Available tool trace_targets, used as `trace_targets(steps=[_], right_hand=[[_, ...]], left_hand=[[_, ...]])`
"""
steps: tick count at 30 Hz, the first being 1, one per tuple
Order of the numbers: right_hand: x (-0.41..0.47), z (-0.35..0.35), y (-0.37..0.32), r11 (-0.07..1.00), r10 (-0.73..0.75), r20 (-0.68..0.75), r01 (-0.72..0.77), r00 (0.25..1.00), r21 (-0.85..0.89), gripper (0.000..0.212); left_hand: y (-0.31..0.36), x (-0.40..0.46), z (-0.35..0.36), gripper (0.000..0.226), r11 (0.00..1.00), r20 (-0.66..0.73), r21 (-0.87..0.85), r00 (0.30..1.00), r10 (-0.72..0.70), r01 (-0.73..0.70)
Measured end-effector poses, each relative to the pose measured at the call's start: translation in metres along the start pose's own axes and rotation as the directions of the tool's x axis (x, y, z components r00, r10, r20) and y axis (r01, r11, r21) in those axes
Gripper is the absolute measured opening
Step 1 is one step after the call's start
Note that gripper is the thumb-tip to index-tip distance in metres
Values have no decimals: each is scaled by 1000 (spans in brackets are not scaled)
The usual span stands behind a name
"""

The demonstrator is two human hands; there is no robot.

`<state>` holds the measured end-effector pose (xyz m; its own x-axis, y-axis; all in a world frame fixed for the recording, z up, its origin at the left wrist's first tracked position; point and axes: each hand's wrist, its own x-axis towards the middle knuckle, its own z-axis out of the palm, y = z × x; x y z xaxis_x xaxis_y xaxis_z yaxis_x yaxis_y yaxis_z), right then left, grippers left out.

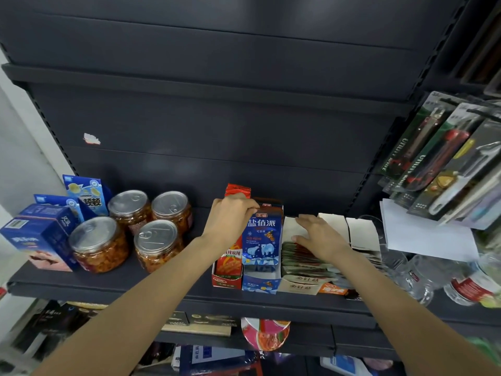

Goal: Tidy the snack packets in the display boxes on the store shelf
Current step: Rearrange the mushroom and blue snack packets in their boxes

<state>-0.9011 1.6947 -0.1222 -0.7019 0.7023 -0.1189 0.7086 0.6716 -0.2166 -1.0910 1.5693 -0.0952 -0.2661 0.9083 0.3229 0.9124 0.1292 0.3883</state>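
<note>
jars point(130, 229) left — display boxes point(260, 280) right, on shelf point(108, 283)

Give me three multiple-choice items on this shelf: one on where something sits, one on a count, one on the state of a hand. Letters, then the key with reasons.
1. Where does the blue display box stand?
A. Between the red display box and the beige display box
B. Left of the jars
C. On the shelf below

2. How many pull-tab jars stand on the shelf?
A. Two
B. Four
C. Six

3. What is the left hand doing?
A. Hanging idle
B. Resting flat on a jar lid
C. Gripping the tops of upright packets

Key: 1 A, red box is on its left and beige box on its right. 2 B, four silver lids show in a cluster. 3 C, its fingers curl over the packet tops, while the right hand lies flat on the packets in the beige box.
</note>
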Motion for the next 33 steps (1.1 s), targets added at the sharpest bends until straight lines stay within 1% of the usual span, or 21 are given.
trace_targets(steps=[4,7,9,13,17,20,22,23,25,28,30,33], right_hand=[[-1,0,-1,1000,-2,7,2,1000,7,59],[-2,0,-1,1000,0,-12,0,1000,28,61],[-2,1,-1,999,4,-13,-3,1000,36,63],[-3,2,-1,1000,6,0,-6,1000,19,63],[-5,3,0,1000,0,11,0,1000,-6,59],[-6,2,1,1000,0,20,0,1000,6,57],[-6,4,0,1000,4,19,-4,1000,17,56],[-6,5,-1,1000,4,17,-5,1000,18,55],[-7,6,-1,1000,5,11,-5,1000,16,55],[-7,7,-2,1000,8,-3,-7,1000,30,56],[-7,8,-3,999,9,-14,-8,1000,48,59],[-5,7,-3,997,17,-36,-14,999,73,61]], left_hand=[[6,3,0,25,1000,32,6,999,10,-10],[10,0,7,24,999,158,26,987,15,-19],[8,-3,14,22,1000,243,27,970,-9,3],[0,-9,27,22,999,361,15,931,-54,52],[-1,-10,31,24,999,524,-26,851,-18,37],[-3,-10,28,23,996,644,-84,763,53,1],[-5,-15,26,22,995,691,-97,718,82,-21],[-6,-18,26,22,994,697,-106,712,91,-23],[-10,-24,27,22,990,693,-140,714,99,-2],[-13,-29,29,24,973,676,-209,733,76,93],[-15,-28,30,23,958,606,-251,795,44,138],[-15,-19,31,21,966,380,-241,925,5,94]])
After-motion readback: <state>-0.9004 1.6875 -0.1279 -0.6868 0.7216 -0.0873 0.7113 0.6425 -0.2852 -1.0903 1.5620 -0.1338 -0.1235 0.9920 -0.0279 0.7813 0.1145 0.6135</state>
